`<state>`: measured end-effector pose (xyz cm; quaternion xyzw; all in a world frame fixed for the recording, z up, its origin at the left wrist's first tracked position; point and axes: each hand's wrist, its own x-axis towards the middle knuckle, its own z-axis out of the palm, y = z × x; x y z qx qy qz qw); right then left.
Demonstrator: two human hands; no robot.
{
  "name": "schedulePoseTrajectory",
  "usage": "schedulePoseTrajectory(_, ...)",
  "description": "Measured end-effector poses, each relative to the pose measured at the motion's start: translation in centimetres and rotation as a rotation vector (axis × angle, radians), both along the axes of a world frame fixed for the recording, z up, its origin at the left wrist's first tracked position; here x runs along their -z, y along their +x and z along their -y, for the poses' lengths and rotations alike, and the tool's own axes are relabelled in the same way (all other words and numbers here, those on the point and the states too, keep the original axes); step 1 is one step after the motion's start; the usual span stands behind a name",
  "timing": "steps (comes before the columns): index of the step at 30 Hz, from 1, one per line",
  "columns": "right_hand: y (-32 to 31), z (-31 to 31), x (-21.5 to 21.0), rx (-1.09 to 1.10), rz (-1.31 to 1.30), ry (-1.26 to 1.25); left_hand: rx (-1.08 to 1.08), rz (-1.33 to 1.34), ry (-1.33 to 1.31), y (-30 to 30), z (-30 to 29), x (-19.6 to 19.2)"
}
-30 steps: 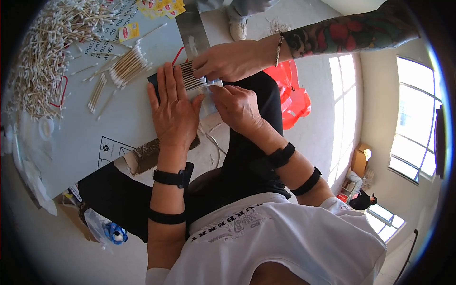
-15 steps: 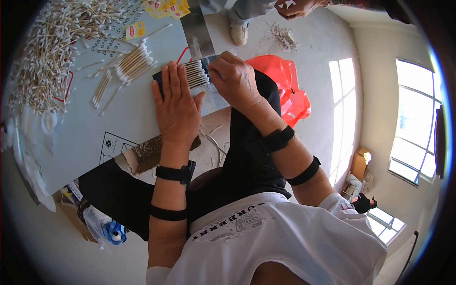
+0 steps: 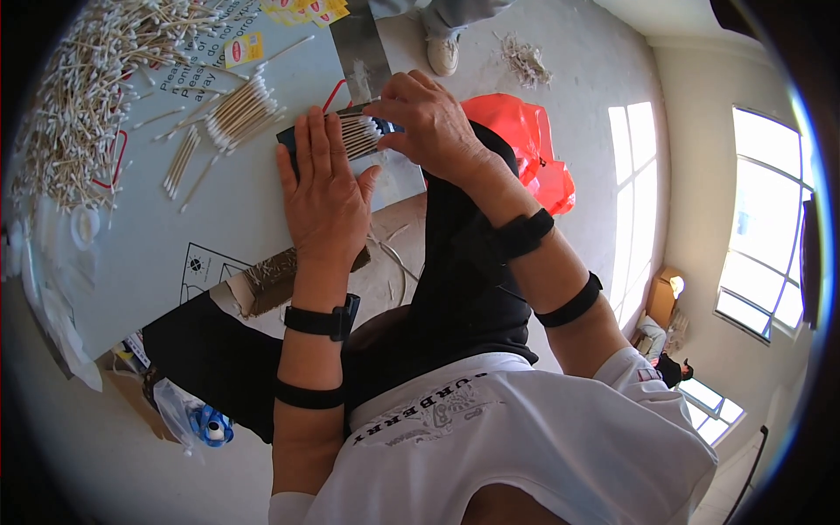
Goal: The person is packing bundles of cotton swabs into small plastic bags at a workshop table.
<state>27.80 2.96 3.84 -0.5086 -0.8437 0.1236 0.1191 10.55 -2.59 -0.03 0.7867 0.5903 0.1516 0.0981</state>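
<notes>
At table edge, head view: left hand [image 3: 325, 188] lies flat, fingers spread, pressing a dark tray [image 3: 293, 144] holding a row of cotton swabs [image 3: 357, 136]. Right hand [image 3: 431, 127] has fingertips curled, pinching the swab row's far end. Risk: swabs look loosely packed, so a slack pinch could scatter them off the edge. Pale grey table [image 3: 157, 254] carries a big loose swab pile [image 3: 83, 79] and small bundle [image 3: 241, 109]. Orange bag [image 3: 525, 144] on concrete floor, bright windows right.

Your path left: bare table [image 3: 131, 254] below the loose swab bundle [image 3: 241, 109]. Upper left: heaped swabs [image 3: 83, 96] block you.
</notes>
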Motion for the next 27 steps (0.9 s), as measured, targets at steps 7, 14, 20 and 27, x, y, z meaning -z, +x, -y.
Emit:
schedulePoseTrajectory(7, -0.2, 0.8, 0.1, 0.168, -0.306, -0.044, -0.008, 0.006, -0.017, -0.2, 0.1, 0.0)
schedulePoseTrajectory(14, -2.3, 1.0, -0.2, 0.202, 0.282, -0.037, -0.007, 0.007, -0.013, 0.0, 0.2, 0.1)
schedulePoseTrajectory(20, -5.5, -0.8, -2.7, 0.094, 0.509, -0.239, -0.012, -0.022, 0.009, -0.1, -0.1, 0.5)
schedulePoseTrajectory(27, -4.3, -2.0, -1.2, 0.268, 0.474, -0.276, -0.01, 0.043, -0.01, -0.1, 0.1, 0.3)
